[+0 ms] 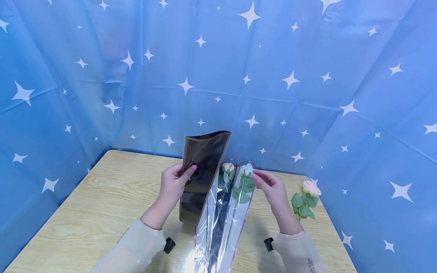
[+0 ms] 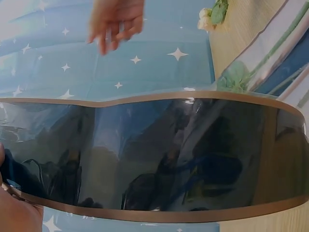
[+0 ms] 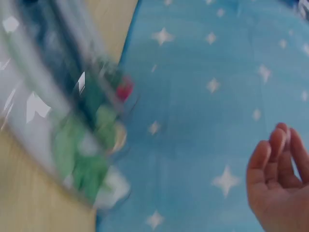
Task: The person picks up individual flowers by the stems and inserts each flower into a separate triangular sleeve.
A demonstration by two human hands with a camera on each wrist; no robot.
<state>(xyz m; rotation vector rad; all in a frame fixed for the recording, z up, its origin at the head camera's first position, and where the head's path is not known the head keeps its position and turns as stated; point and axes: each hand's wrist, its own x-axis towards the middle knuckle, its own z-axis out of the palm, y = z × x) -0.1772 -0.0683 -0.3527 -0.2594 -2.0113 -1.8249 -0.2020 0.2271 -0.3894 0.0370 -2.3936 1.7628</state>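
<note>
My left hand (image 1: 174,180) pinches the edge of a dark flower wrapping sleeve (image 1: 201,167) with a brown border, thumb on the near face. It stands upright above the table; in the left wrist view the sleeve (image 2: 145,154) looks see-through and glossy. Beside it lie wrapped roses in clear sleeves: a pale pink rose (image 1: 228,167) and a white rose (image 1: 247,168). A red bloom (image 3: 124,88) shows only in the right wrist view. My right hand (image 1: 271,185) hovers by the white rose with loosely bent fingers; the right wrist view shows that hand (image 3: 282,186) holding nothing.
An unwrapped pale pink rose (image 1: 310,188) with green leaves lies at the right side of the wooden table (image 1: 102,204). A blue curtain (image 1: 218,76) with white stars hangs close behind the table and at both sides.
</note>
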